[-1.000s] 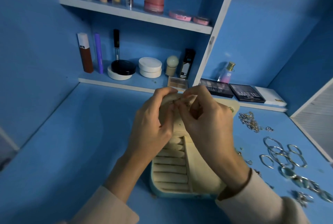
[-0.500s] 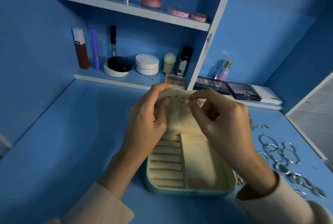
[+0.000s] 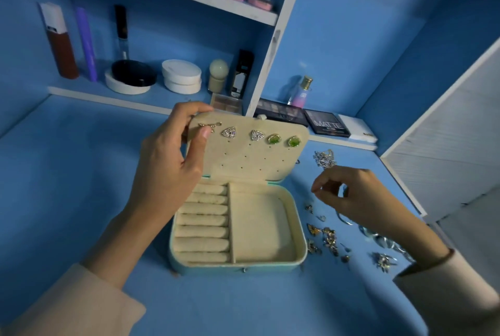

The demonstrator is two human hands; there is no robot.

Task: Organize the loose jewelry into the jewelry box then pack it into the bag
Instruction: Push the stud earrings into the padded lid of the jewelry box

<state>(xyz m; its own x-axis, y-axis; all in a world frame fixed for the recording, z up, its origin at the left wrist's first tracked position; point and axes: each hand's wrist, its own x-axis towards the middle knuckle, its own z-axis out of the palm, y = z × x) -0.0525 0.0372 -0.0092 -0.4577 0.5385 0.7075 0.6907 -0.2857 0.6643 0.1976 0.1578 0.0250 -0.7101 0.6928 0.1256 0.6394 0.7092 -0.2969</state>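
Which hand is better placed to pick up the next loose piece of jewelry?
The right hand, probably. It hovers over the loose jewelry right of the jewelry box, while the left hand grips the lid at its corner, steadying it.

A: Where is the jewelry box (image 3: 238, 268)?
B: It stands open on the blue bench (image 3: 81, 187), with the lid (image 3: 249, 157) raised. The left hand (image 3: 167, 162) grips the lid at its upper left corner.
A: What is pinned on the lid?
B: In one row: a small gold earring (image 3: 209, 125), two triangular earrings (image 3: 229, 133) and two green earrings (image 3: 273, 139).
A: And the right hand (image 3: 357, 195)?
B: It is over the loose jewelry (image 3: 324, 239) to the right of the box. Its fingers (image 3: 322, 183) are curled, but I cannot tell if they pinch something.
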